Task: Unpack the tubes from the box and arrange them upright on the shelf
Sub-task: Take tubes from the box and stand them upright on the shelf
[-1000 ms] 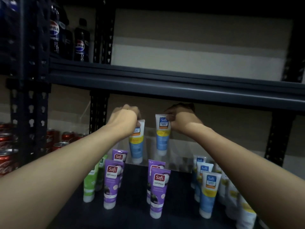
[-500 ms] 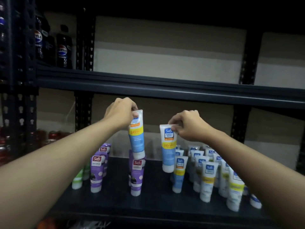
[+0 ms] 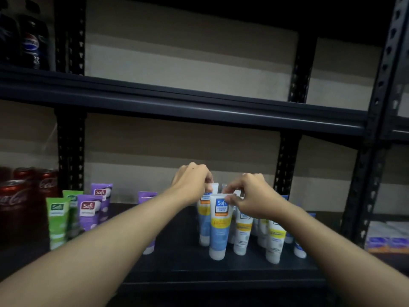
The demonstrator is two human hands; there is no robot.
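Pinching is all these tubes need: your right hand [image 3: 254, 199] has thumb and fingertips closed on the flat crimped top of the front blue Safi tube [image 3: 219, 229], and your left hand [image 3: 191, 185] pinches the crimp of the rear blue tube [image 3: 203, 220], which is just behind it and a little to the left. Both tubes stand cap-down near the middle of the shelf [image 3: 177, 262], set back from its front edge and touching or nearly touching each other. Whether either cap bears fully on the board you cannot tell from this view. Judge them as light, soft-walled plastic with a glossy skin that could slip or dent if you squeeze the belly. The stiff sealed crimp is the better place to hold, and the round cap is the only footing. That footing looks narrow against the height, so each tube will probably tip at a slight knock. The risk lies toward the right end of the shelf, where the white and yellow tubes [image 3: 274, 240] crowd just beside your right wrist, and a brush from the forearm could fell several. Toward the left end the purple tubes [image 3: 87, 214] and green tubes [image 3: 56, 222] stand well apart from your hands, with Coca-Cola cans [image 3: 13, 202] beyond the upright. Set each cap flat, then loosen the pinch gently and lift straight upward.
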